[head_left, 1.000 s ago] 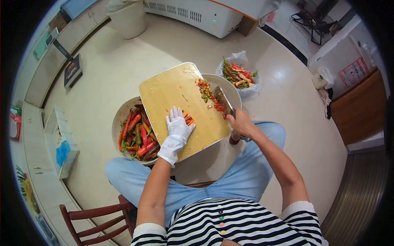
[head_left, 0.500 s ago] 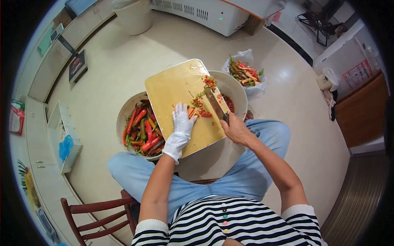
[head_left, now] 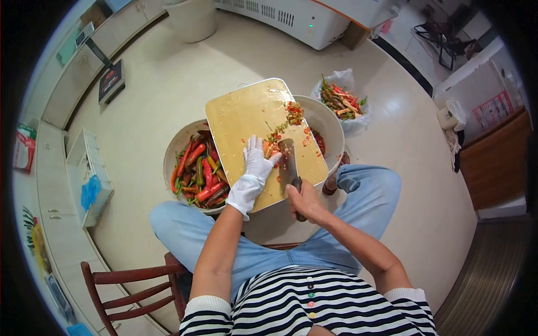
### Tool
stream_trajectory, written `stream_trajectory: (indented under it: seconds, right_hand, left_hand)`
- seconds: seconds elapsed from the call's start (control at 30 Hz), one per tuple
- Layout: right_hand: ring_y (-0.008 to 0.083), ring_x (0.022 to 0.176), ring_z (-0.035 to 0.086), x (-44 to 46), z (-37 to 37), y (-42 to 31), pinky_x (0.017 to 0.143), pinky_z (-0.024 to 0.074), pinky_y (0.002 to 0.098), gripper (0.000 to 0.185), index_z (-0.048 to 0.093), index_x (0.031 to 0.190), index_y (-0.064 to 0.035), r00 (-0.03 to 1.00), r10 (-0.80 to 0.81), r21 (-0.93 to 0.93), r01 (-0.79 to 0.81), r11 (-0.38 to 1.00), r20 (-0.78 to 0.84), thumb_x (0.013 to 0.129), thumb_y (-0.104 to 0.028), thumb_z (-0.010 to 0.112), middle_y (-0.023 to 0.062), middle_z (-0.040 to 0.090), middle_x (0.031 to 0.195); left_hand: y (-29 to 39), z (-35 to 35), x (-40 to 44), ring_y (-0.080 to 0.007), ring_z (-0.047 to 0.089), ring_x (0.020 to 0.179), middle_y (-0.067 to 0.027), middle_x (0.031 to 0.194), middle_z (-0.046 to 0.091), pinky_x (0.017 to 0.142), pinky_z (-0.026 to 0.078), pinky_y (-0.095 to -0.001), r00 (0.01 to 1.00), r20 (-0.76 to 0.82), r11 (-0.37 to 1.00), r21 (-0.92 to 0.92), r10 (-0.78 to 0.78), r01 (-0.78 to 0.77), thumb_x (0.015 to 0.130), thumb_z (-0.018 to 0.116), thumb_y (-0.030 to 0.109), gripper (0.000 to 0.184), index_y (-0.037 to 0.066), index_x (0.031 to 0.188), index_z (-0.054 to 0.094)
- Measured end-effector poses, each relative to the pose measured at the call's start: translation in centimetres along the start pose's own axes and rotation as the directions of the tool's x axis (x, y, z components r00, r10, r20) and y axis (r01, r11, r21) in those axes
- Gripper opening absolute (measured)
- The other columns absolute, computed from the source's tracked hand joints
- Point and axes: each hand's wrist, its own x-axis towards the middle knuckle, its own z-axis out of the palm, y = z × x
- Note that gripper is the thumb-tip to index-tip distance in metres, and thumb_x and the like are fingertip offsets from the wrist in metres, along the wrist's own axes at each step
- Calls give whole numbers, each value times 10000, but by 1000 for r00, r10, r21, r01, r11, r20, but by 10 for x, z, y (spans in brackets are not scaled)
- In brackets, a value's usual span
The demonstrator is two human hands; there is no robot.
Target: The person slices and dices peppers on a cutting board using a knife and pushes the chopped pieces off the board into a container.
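My left hand (head_left: pixel 256 168), in a white glove, presses red pepper pieces (head_left: pixel 273 150) against the yellow cutting board (head_left: pixel 235 120). My right hand (head_left: pixel 305 201) is closed round the dark handle of a cleaver (head_left: pixel 287 162), whose blade stands just right of those pieces. Chopped red and green pepper (head_left: pixel 293 113) lies near the board's right edge. Under the board's left side is a bowl of whole peppers (head_left: pixel 196 168). A second bowl (head_left: pixel 330 117) with chopped pepper in it shows beyond the right side.
A plastic bag of pepper scraps (head_left: pixel 342 101) sits on the floor beyond the right bowl. A wooden chair (head_left: pixel 134 277) stands at my left. Farther off are a black scale (head_left: pixel 112 82), a pale bin (head_left: pixel 192 21) and a white freezer (head_left: pixel 280 17).
My right hand has brought the cleaver from the board's right edge leftward, close to my left hand. Some chopped pepper has shifted on the board. The whole view has moved slightly.
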Motion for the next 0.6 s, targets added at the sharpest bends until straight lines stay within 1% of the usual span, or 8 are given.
stream_trajectory:
  seconds: [0.03, 0.07, 0.2, 0.37, 0.4, 0.43, 0.5, 0.6]
  right_hand:
    - [253, 522, 570, -7, 4, -9, 422, 469, 382, 295, 426, 919, 68, 983, 172, 263, -184, 947, 68, 879, -212, 510, 153, 529, 662]
    - [164, 478, 519, -10, 5, -11, 338, 425, 310, 299, 389, 940, 43, 983, 168, 333, -183, 925, 74, 893, -232, 496, 86, 478, 658]
    - [186, 437, 522, -4, -11, -4, 348, 426, 323, 293, 398, 924, 46, 984, 178, 320, -175, 931, 22, 892, -230, 494, 101, 498, 632]
    - [116, 477, 520, -2, -51, -26, 359, 426, 295, 259, 407, 914, 3, 999, 39, -74, -36, 997, 36, 896, -235, 505, 57, 474, 597]
    - [209, 535, 585, -2, -55, -34, 435, 457, 369, 267, 439, 894, 37, 1000, 19, -204, -14, 979, 23, 883, -218, 515, 129, 526, 595]
    - [209, 535, 585, 2, -57, -32, 435, 457, 369, 267, 439, 894, 37, 1000, 17, -204, -12, 979, 25, 883, -218, 515, 129, 526, 595]
    - [344, 612, 597, 8, -57, -30, 557, 461, 436, 273, 465, 883, 72, 923, -383, -496, 351, 794, 41, 867, -195, 522, 230, 556, 643]
    - [475, 719, 572, 8, -56, -50, 664, 455, 470, 299, 453, 874, 101, 944, -290, -484, 330, 810, 157, 856, -186, 532, 339, 554, 715]
  left_hand:
    - [3, -3, -2, -346, 194, 1337, -228, 1422, 242, 1090, 139, -470, 999, 33, 999, 31, -13, 12, 724, 693, 381, 799, -43, 1308, 349]
    - [4, -4, -3, -346, 194, 1337, -228, 1422, 242, 1090, 139, -470, 999, 32, 999, 30, -15, 14, 724, 693, 381, 799, -43, 1308, 349]
    - [-3, 7, -1, -342, 179, 1345, -219, 1438, 213, 1094, 141, -456, 997, 70, 975, 218, 13, -29, 696, 706, 399, 877, -43, 1338, 304]
    - [2, -4, 2, -321, 229, 1326, -198, 1410, 276, 1079, 186, -440, 995, 96, 935, 352, 17, -50, 674, 724, 398, 862, -22, 1320, 336]
    - [7, -15, -1, -313, 254, 1312, -189, 1390, 308, 1069, 205, -436, 995, 93, 952, 301, 23, -50, 675, 723, 397, 841, -15, 1307, 352]
    - [11, -23, -4, -305, 280, 1299, -180, 1371, 340, 1059, 223, -432, 995, 90, 967, 250, 29, -51, 676, 722, 397, 820, -8, 1295, 368]
    - [22, -32, -9, -309, 287, 1292, -187, 1359, 351, 1052, 231, -428, 996, 92, 951, 307, 10, -38, 669, 727, 383, 808, -16, 1277, 375]
    - [18, -21, -11, -309, 308, 1273, -186, 1331, 373, 1039, 244, -424, 998, 56, 921, 388, 7, -28, 675, 721, 363, 759, -19, 1244, 395]
